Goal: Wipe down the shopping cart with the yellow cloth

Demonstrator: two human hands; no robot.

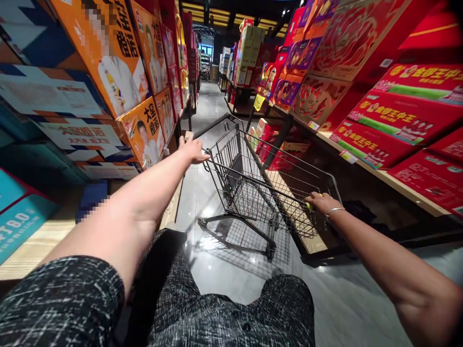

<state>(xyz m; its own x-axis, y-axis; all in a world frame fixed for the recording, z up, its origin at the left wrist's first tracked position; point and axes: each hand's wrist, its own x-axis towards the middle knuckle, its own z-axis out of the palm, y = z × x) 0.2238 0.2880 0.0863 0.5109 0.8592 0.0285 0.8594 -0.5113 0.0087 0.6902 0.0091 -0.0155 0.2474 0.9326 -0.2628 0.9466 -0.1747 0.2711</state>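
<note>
A black wire shopping cart [253,188] stands in the aisle in front of me, its basket empty. My left hand [193,149] is closed around the left end of the cart's handle bar. My right hand [320,202] grips the right end of the same handle, where a bit of yellow shows under the fingers; a thin silver bangle sits on that wrist. Both arms are stretched forward over my dark patterned clothing.
Orange and blue gift boxes [141,125] fill wooden shelves on the left. Red boxes [401,120] line the shelves on the right, with a low wooden shelf edge [289,202] right beside the cart. The glossy grey aisle floor [211,103] runs ahead toward more stacked displays.
</note>
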